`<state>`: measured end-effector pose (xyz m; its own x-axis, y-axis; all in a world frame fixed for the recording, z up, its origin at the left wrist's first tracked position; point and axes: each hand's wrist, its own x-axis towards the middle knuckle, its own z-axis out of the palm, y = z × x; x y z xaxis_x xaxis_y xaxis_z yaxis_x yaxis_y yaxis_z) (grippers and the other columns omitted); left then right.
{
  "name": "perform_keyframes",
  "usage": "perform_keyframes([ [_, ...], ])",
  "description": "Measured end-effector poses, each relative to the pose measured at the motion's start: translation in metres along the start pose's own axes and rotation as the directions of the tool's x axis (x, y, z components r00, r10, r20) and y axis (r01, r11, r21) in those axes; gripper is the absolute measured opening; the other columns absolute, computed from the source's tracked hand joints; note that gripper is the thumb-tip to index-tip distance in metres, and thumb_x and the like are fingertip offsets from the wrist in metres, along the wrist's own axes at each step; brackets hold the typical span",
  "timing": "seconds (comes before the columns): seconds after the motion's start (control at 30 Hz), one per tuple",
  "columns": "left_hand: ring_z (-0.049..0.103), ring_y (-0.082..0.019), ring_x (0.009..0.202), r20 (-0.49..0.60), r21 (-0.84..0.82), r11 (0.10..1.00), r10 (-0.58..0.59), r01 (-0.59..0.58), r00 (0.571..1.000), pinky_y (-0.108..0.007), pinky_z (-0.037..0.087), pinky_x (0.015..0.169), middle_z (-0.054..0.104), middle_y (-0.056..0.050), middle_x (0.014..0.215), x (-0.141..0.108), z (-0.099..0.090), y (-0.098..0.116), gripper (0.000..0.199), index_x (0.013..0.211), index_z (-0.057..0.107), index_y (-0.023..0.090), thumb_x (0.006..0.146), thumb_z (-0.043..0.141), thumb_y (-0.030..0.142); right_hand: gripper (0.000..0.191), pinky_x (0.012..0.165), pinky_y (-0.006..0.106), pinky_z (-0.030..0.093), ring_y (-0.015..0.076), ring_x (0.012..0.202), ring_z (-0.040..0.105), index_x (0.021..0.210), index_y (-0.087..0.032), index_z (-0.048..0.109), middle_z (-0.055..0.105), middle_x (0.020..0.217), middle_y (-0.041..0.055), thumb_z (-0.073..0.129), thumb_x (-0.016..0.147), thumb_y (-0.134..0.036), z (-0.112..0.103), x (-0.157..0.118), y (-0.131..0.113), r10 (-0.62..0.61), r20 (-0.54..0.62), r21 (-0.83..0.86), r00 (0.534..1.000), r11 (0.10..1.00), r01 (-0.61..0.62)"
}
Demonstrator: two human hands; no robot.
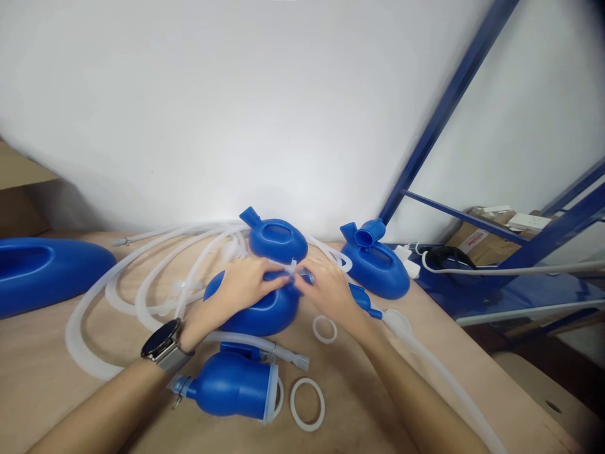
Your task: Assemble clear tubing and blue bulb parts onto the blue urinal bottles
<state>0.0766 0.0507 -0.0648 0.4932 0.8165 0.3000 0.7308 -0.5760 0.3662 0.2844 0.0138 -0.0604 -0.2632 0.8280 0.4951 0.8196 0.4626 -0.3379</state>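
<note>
My left hand (pixel 248 284), with a watch (pixel 161 340) on its wrist, is pinched closed on a small translucent plastic piece (pixel 293 266). From the other side my right hand (pixel 326 285) holds the same piece between thumb and fingers. Directly below lies a blue plastic bottle with a handle (pixel 265 315), partly covered by my hands. Whether the piece is joined to that bottle I cannot tell. A second blue handled bottle (pixel 278 239) with a slanted spout stands just behind. Nearer to me lies a blue cup-shaped container (pixel 236 384) with a narrow nozzle and a pale rim.
Translucent hoses (pixel 75 334) curl over the brown tabletop (pixel 359 391) on the left. White rings (pixel 307 405) lie in front. Another blue bottle (pixel 380 271) stands right, and a large blue container (pixel 57 271) far left. A blue metal frame (pixel 454 101) rises beyond the right edge.
</note>
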Motion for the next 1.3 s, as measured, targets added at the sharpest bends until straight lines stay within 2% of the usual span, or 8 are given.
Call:
perform_keyframes([
  [0.43, 0.076, -0.028, 0.095, -0.022, -0.041, 0.998, -0.049, 0.049, 0.999, -0.031, 0.048, 0.077, 0.083, -0.004, 0.100, -0.001, -0.002, 0.004, 0.035, 0.114, 0.083, 0.034, 0.095, 0.065, 0.057, 0.010, 0.078, 0.032, 0.042, 0.0229, 0.093, 0.069, 0.087, -0.022, 0.071, 0.078, 0.095, 0.0037, 0.065, 0.094, -0.018, 0.003, 0.001, -0.001, 0.041, -0.014, 0.001, 0.999, 0.999, -0.041],
  [0.7, 0.077, -0.029, 0.094, -0.051, -0.064, 0.993, -0.098, 0.095, 0.994, -0.033, 0.051, 0.080, 0.084, -0.004, 0.100, -0.001, 0.001, 0.002, 0.034, 0.112, 0.084, 0.035, 0.091, 0.069, 0.058, 0.009, 0.078, 0.034, 0.044, 0.0241, 0.094, 0.070, 0.088, -0.022, 0.071, 0.078, 0.097, 0.0039, 0.064, 0.089, -0.016, 0.001, 0.004, -0.007, 0.110, 0.026, 0.015, 0.994, 0.994, -0.111],
  [0.8, 0.077, -0.029, 0.094, -0.060, -0.066, 0.992, -0.116, 0.112, 0.991, -0.033, 0.053, 0.080, 0.084, -0.004, 0.100, -0.001, 0.002, 0.002, 0.036, 0.109, 0.084, 0.034, 0.091, 0.069, 0.060, 0.010, 0.080, 0.035, 0.045, 0.0249, 0.094, 0.068, 0.088, -0.022, 0.070, 0.076, 0.097, 0.0044, 0.062, 0.089, -0.015, 0.003, 0.004, -0.007, 0.092, 0.014, 0.011, 0.996, 0.996, -0.092],
  [0.97, 0.077, -0.029, 0.096, -0.073, -0.064, 0.992, -0.110, 0.105, 0.991, -0.034, 0.054, 0.084, 0.084, -0.007, 0.098, 0.001, 0.005, 0.000, 0.040, 0.107, 0.085, 0.030, 0.090, 0.069, 0.062, 0.025, 0.090, 0.038, 0.047, 0.0258, 0.102, 0.066, 0.114, -0.024, 0.070, 0.074, 0.103, 0.0056, 0.058, 0.095, -0.015, 0.004, 0.002, -0.002, 0.004, 0.037, -0.013, 0.999, 1.000, -0.003],
  [1.07, 0.077, -0.029, 0.097, -0.077, -0.071, 0.994, -0.091, 0.086, 0.993, -0.034, 0.055, 0.086, 0.083, -0.007, 0.097, 0.001, 0.006, -0.002, 0.042, 0.107, 0.085, 0.029, 0.090, 0.069, 0.063, 0.019, 0.090, 0.039, 0.046, 0.0260, 0.104, 0.065, 0.103, -0.024, 0.073, 0.072, 0.104, 0.0069, 0.056, 0.100, -0.019, -0.003, 0.001, 0.001, -0.084, 0.111, -0.121, 0.990, 0.988, 0.097],
  [1.13, 0.077, -0.030, 0.098, -0.077, -0.076, 0.995, -0.075, 0.069, 0.994, -0.035, 0.055, 0.088, 0.083, -0.008, 0.098, 0.001, 0.006, -0.004, 0.043, 0.107, 0.085, 0.028, 0.089, 0.069, 0.063, 0.015, 0.086, 0.036, 0.046, 0.0248, 0.104, 0.065, 0.103, -0.024, 0.073, 0.071, 0.106, 0.0060, 0.058, 0.101, -0.023, -0.011, 0.001, 0.000, -0.114, 0.179, -0.127, 0.977, 0.982, 0.138],
  [1.2, 0.076, -0.031, 0.100, -0.074, -0.081, 0.995, -0.057, 0.051, 0.996, -0.037, 0.055, 0.090, 0.083, -0.008, 0.101, 0.001, 0.007, -0.007, 0.044, 0.109, 0.084, 0.027, 0.089, 0.069, 0.063, 0.009, 0.083, 0.034, 0.047, 0.0238, 0.104, 0.065, 0.105, -0.024, 0.071, 0.071, 0.109, 0.0051, 0.064, 0.101, -0.028, -0.018, 0.001, -0.003, -0.105, 0.225, -0.115, 0.969, 0.984, 0.133],
  [1.3, 0.075, -0.033, 0.104, -0.073, -0.093, 0.995, -0.034, 0.027, 0.997, -0.040, 0.055, 0.092, 0.082, -0.010, 0.108, 0.000, 0.007, -0.013, 0.047, 0.112, 0.083, 0.023, 0.089, 0.068, 0.062, 0.017, 0.083, 0.034, 0.048, 0.0238, 0.104, 0.066, 0.100, -0.023, 0.069, 0.071, 0.109, 0.0053, 0.066, 0.101, -0.039, -0.022, 0.001, -0.007, -0.066, 0.221, -0.125, 0.973, 0.987, 0.096],
])
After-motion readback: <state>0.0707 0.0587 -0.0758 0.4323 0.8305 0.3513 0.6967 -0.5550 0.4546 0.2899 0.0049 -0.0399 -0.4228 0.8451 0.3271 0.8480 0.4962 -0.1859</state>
